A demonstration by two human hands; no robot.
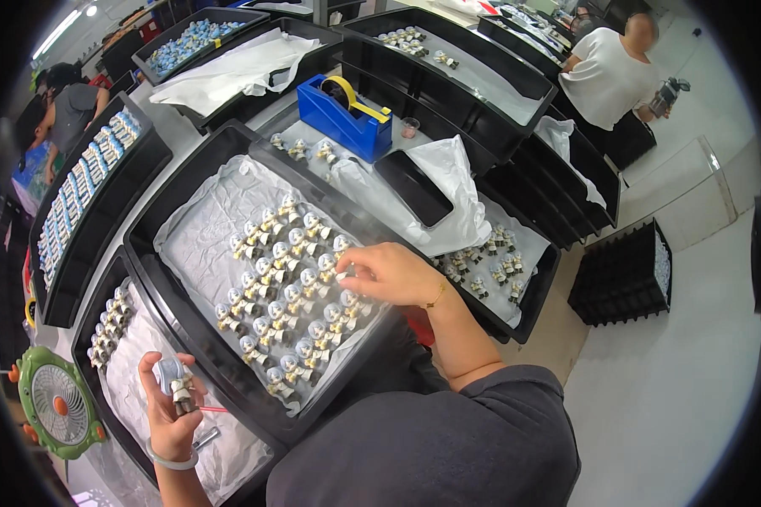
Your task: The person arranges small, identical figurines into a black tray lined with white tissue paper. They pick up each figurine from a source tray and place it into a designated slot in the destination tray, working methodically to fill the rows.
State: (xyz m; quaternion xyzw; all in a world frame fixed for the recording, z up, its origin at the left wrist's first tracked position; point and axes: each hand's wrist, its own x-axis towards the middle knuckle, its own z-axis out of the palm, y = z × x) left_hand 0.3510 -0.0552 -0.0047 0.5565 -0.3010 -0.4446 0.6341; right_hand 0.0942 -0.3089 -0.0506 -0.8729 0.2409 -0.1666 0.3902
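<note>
My left hand (171, 422) is closed around a small figurine (177, 382) with pale blue-grey hair, held upright above the left tray. My right hand (391, 275) reaches over the middle black tray (228, 139), its thumb and fingers pinched on a figurine at the right side of the rows; the fingers partly hide that piece. Similar figurines (289, 296) lie in slanting rows on the tray's white paper liner (203, 211). Beside my left hand are a thin red stick (215, 410) and a silver metal tool (205, 438).
A blue tape dispenser (342, 118) and a dark phone-like slab (414, 188) sit beyond the middle tray. More figurines fill a tray at right (533, 313). Stacked black trays (448, 93) rise behind. A green fan (55, 401) stands left. Other people (609, 72) are farther off.
</note>
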